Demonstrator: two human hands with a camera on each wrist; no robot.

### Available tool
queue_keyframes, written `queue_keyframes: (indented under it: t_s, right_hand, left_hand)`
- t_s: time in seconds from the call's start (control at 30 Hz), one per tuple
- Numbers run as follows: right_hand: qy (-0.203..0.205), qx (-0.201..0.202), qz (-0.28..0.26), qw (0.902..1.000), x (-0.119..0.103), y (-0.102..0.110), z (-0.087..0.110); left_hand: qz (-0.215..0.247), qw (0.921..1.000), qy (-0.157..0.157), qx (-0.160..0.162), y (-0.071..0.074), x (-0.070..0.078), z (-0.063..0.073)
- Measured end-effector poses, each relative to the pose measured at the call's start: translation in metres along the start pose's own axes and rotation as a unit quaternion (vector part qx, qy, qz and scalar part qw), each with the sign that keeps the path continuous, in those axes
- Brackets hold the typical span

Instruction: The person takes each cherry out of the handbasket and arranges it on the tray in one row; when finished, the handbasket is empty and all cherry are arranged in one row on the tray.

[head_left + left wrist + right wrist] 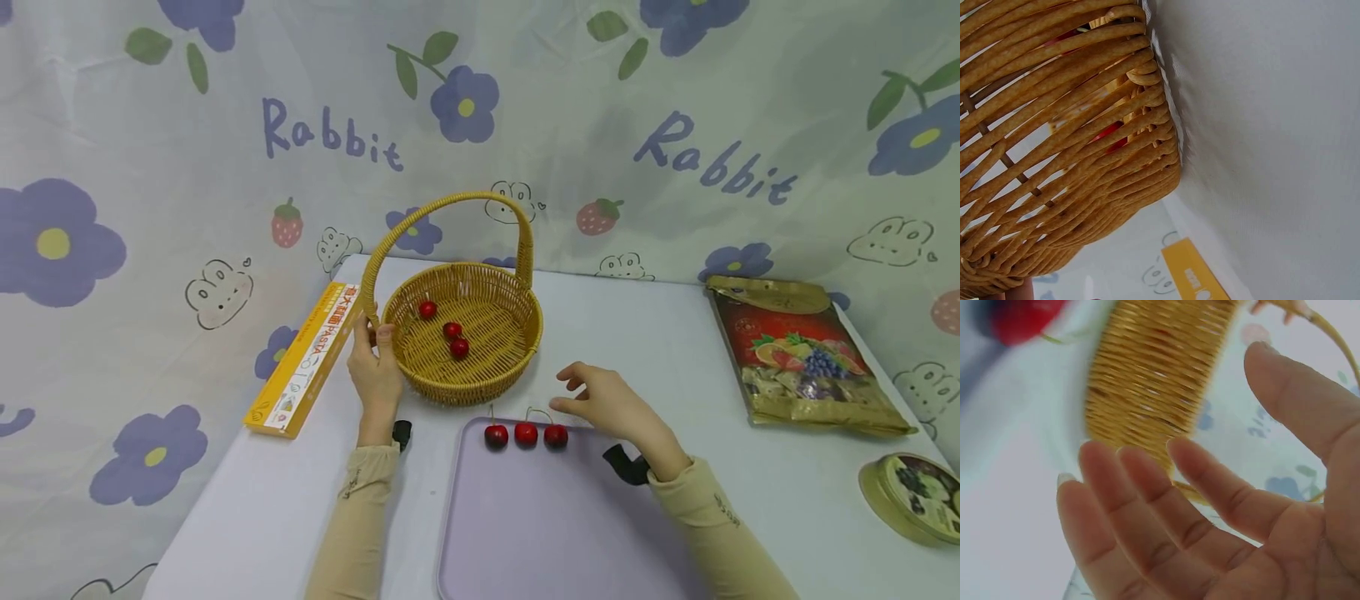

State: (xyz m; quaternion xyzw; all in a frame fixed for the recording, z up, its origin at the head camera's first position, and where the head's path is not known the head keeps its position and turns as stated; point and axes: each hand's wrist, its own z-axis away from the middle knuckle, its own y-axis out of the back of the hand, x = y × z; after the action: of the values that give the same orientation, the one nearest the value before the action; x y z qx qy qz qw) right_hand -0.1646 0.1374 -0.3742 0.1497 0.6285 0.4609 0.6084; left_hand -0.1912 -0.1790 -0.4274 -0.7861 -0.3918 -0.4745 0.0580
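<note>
A golden wicker basket (465, 387) with a tall arched handle stands on the table. Three red cherries (459, 347) lie inside it; through its weave in the left wrist view, bits of red (1110, 137) show. My left hand (377, 375) grips the basket's left rim near the foot of the handle, thumb over the edge. Just right of the basket, my right hand (611, 404) hovers with loosely bent fingers (1141, 512) and an empty palm. Below it, three stemmed cherries (526, 434) sit in a row along the far edge of a lilac tray (555, 517).
Left of the basket lies a long yellow-and-white pasta box (303, 358). A red and gold fruit-printed bag (806, 358) rests at the right, and a round tin (915, 496) is nearer on that side. Patterned fabric (465, 50) hangs behind the white table.
</note>
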Motion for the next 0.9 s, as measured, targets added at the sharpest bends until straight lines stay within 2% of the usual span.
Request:
queue_keyframes:
  t_s: [0.1, 0.23, 0.43, 0.57, 0.67, 0.7, 0.8, 0.9]
  right_hand:
    - [0.023, -0.015, -0.031, 0.9991, -0.009, 0.013, -0.014]
    - [0.044, -0.067, -0.111, 0.9906, -0.021, 0.026, -0.041]
    - [0.03, -0.151, -0.213, 0.9647, -0.038, 0.033, -0.086]
    - [0.019, -0.175, -0.272, 0.9462, -0.051, 0.032, -0.116]
    - [0.0, -0.187, -0.321, 0.9282, -0.059, 0.028, -0.134]
    - [-0.01, -0.193, -0.33, 0.924, -0.061, 0.026, -0.139]
    - [-0.044, -0.213, -0.328, 0.9194, -0.065, 0.019, -0.154]
    - [-0.081, -0.234, -0.3, 0.9212, -0.069, 0.011, -0.164]
  left_hand:
    - [0.0, 1.0, 0.0, -0.001, 0.002, -0.001, -0.002]
    - [-0.003, 1.0, 0.001, 0.003, 0.002, -0.002, -0.003]
    - [-0.002, 1.0, 0.004, -0.001, 0.0, -0.004, 0.0]
    - [-0.003, 1.0, 0.002, 0.003, 0.0, -0.003, 0.001]
    - [-0.003, 1.0, 0.002, 0.005, 0.001, -0.002, 0.0]
    - [-0.002, 1.0, 0.002, 0.005, 0.001, -0.001, 0.0]
    - [-0.004, 1.0, 0.003, 0.004, 0.0, -0.001, 0.0]
    - [-0.009, 0.9999, 0.007, 0.0, 0.0, -0.001, 0.001]
